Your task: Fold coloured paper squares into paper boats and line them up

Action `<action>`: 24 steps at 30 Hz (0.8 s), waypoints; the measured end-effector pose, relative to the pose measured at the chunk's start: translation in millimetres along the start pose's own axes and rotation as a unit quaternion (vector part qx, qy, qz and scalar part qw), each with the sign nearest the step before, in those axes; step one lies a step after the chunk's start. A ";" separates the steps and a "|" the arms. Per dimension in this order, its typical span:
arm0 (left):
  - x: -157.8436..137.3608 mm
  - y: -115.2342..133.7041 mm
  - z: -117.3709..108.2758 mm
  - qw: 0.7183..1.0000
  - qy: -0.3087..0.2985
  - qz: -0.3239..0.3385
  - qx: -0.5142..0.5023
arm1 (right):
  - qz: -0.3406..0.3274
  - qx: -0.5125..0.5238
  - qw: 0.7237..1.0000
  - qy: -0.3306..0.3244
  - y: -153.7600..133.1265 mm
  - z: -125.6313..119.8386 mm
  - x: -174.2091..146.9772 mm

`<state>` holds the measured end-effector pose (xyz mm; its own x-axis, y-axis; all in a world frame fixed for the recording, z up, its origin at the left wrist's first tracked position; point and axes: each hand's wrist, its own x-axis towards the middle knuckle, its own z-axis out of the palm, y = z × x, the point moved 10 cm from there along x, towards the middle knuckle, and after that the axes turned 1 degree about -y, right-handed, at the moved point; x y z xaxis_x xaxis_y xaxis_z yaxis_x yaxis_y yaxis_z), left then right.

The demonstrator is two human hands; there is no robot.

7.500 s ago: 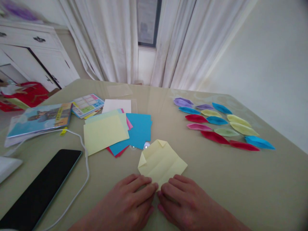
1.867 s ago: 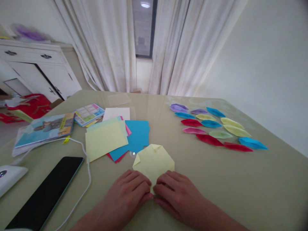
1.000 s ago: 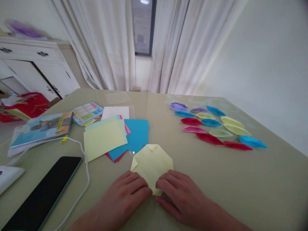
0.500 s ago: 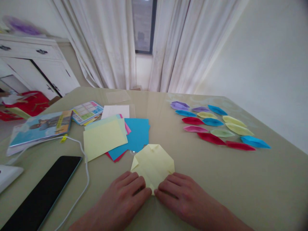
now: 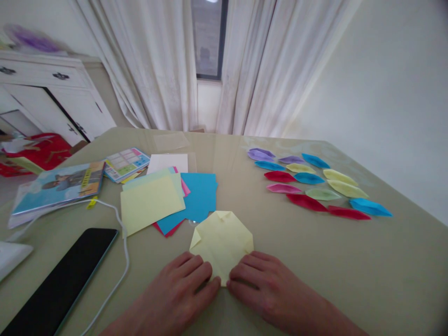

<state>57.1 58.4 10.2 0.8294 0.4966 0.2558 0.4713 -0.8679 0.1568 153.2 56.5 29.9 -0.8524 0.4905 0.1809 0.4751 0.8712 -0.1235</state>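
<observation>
A pale yellow sheet of origami paper [image 5: 223,240] lies flat on the table in front of me, its corners folded inward so the outline is roughly eight-sided. My left hand [image 5: 189,282] grips its lower left edge with curled fingers, the thumb tip near the bottom edge. On the lower right edge, my right hand [image 5: 261,282] is curled the same way, its thumb by the bottom edge too. A small gap separates the two thumbs. The fingers hide parts of the paper's lower sides.
Left of the folded sheet lie yellow paper squares [image 5: 153,203] and blue paper [image 5: 199,193]. Farther left are a black phone [image 5: 66,280], a white cable [image 5: 126,252] and a picture book [image 5: 59,184]. Several folded paper pieces, including a red one [image 5: 306,202], are spread at the right.
Both thumbs have drawn slightly apart along the bottom edge, and the bottom corner of the paper now looks flatter. The rest of the table is the same.
</observation>
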 end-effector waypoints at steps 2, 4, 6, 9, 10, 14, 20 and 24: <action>-0.2 0.5 -0.5 1.000 0.002 0.000 0.003 | 0.003 0.002 1.000 -0.007 -0.1 1.1 -0.8; 0.5 2.1 -3.9 1.000 0.013 0.000 0.006 | 0.011 0.005 1.000 -0.019 0.1 3.0 -1.8; 2.1 3.2 -9.1 1.000 0.027 -0.005 0.003 | 0.021 0.007 0.999 -0.029 0.4 4.4 -2.5; 4.3 4.2 -15.1 0.999 0.042 -0.014 -0.003 | 0.029 0.004 0.999 -0.026 -0.1 2.6 -2.1; 4.7 4.6 -16.2 0.999 0.046 -0.014 -0.002 | 0.031 0.003 0.999 -0.023 -0.1 1.4 -1.6; 4.7 5.4 -17.9 0.999 0.053 -0.012 0.006 | 0.052 0.012 0.998 -0.015 3.6 -1.7 0.4; 4.8 3.9 -15.5 0.999 0.032 -0.017 -0.004 | 0.075 0.025 0.997 -0.012 9.1 -1.3 -1.2; 4.5 4.1 -16.5 0.999 0.036 -0.013 -0.005 | 0.087 0.034 0.996 -0.001 12.2 -0.3 -4.4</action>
<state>57.8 57.2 27.7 0.7931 0.5190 0.3189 0.4894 -0.8546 0.1738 162.8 65.0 27.8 -0.7591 0.6336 0.1494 0.5998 0.7700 -0.2176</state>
